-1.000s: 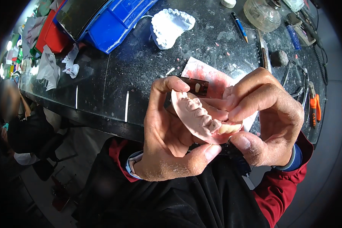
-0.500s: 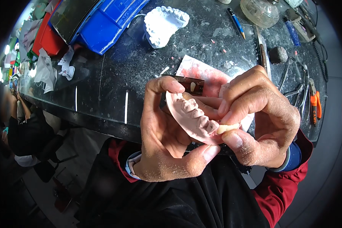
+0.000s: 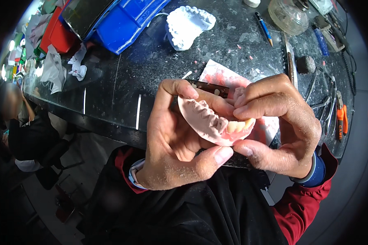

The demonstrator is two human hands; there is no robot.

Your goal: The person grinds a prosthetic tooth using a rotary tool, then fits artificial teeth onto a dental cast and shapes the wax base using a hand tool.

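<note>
Left hand (image 3: 171, 143) pinches beige curved plaster dental cast (image 3: 197, 119) between forefinger and thumb by dusty black workbench (image 3: 147, 69) edge, likely leaving teeth exposed; right hand (image 3: 288, 122) straddles glossy ivory tooth row (image 3: 236, 127) on pink gum (image 3: 230, 139), can't tell if pressing

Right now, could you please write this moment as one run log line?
left hand: holds pink dental model | right hand: at yellowish teeth | bench: stained paper, white dental cast, blue pencil
</note>
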